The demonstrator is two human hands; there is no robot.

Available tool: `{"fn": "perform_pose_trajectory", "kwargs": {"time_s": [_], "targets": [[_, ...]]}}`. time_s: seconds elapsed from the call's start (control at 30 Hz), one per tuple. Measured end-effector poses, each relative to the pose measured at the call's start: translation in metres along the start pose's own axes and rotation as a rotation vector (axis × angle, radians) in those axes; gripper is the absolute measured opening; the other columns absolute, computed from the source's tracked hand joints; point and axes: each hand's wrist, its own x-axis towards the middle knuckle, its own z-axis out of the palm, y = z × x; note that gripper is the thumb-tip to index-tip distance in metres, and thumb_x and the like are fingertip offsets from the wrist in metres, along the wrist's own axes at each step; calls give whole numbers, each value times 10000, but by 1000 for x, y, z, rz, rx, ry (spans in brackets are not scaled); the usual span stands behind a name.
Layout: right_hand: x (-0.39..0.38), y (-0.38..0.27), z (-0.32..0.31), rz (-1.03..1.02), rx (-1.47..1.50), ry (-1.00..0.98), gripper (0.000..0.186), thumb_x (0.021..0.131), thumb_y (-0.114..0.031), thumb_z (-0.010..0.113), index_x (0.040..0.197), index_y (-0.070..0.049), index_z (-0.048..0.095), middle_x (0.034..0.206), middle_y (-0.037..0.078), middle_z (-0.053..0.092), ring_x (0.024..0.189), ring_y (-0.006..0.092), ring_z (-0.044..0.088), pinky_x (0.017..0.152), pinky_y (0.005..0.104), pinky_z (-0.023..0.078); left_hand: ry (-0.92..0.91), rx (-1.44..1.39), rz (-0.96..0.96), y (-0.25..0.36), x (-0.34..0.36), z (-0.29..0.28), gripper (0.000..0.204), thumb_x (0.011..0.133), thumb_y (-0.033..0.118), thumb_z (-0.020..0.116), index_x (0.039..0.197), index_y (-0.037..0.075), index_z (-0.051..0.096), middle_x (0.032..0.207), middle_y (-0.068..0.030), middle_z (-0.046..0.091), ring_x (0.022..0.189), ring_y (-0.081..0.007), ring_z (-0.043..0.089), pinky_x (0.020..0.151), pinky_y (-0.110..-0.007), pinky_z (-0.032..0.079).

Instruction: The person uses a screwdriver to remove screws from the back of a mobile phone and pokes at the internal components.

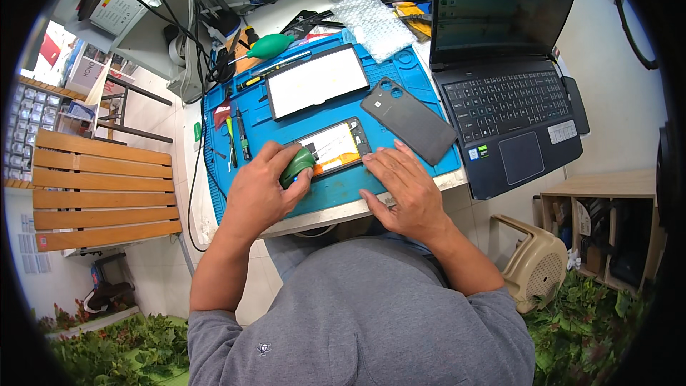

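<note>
An opened phone (pixel 363 144) lies on the blue work mat (pixel 336 191), its white and yellow inner part facing up. My left hand (pixel 259 189) is closed around a small green rounded tool (pixel 297 166), held at the phone's left end. Whether the tool touches the phone, I cannot tell. At the phone's right end, my right hand (pixel 404 189) is open, with stretched fingertips at its near corner. A dark grey phone back cover (pixel 411 120) with camera holes lies slanted to the right. Beyond the phone sits a shallow black-edged tray (pixel 318 82) with a white surface.
On the right stands an open laptop (pixel 511 111). Left of the phone lie a screwdriver (pixel 243 136) and a green thin tool (pixel 231 139). Behind are a green air blower bulb (pixel 270 46), bubble wrap (pixel 373 25) and hanging black cables (pixel 193 36). A wooden slatted seat (pixel 107 191) stands at left.
</note>
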Motion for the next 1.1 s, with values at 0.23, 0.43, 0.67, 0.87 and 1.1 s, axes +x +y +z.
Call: {"fn": "perform_pose_trajectory", "kwargs": {"time_s": [0.23,0.43,0.67,0.87,1.1], "targets": [[-1,2,0,2,12,-3,578,964,-190,905,1490,-14,741,1407,158,788,1371,354,746,1337,574,499,-12,2,-70,6,5,-4,435,1050,348,849,1379,64,839,1188,-159,772,990,-387,798,868,-460,643],[0,2,-1,0,19,1,577,962,-183,906,1487,-12,740,1405,157,787,1372,357,743,1334,574,501,-18,27,-5,9,-3,-7,453,1066,374,839,1385,54,827,1207,-152,770,913,-399,819,826,-493,667],[-1,3,-1,-13,16,-1,600,958,-185,909,1500,-3,726,1410,164,782,1372,365,741,1334,581,499,-26,48,-64,17,2,-7,428,1069,351,838,1385,63,829,1194,-161,762,940,-406,804,842,-497,653],[-2,3,-2,-20,33,-12,614,962,-189,908,1513,3,714,1418,164,774,1375,363,736,1341,584,488,-10,56,-109,19,2,-7,398,1070,317,843,1377,65,835,1169,-159,751,977,-396,778,858,-480,626],[-2,4,-3,-21,41,-15,612,970,-197,903,1516,3,711,1424,169,772,1382,363,734,1350,586,480,30,54,-79,19,-6,-5,419,1065,341,843,1377,62,829,1199,-160,763,989,-410,806,877,-496,654]]}}
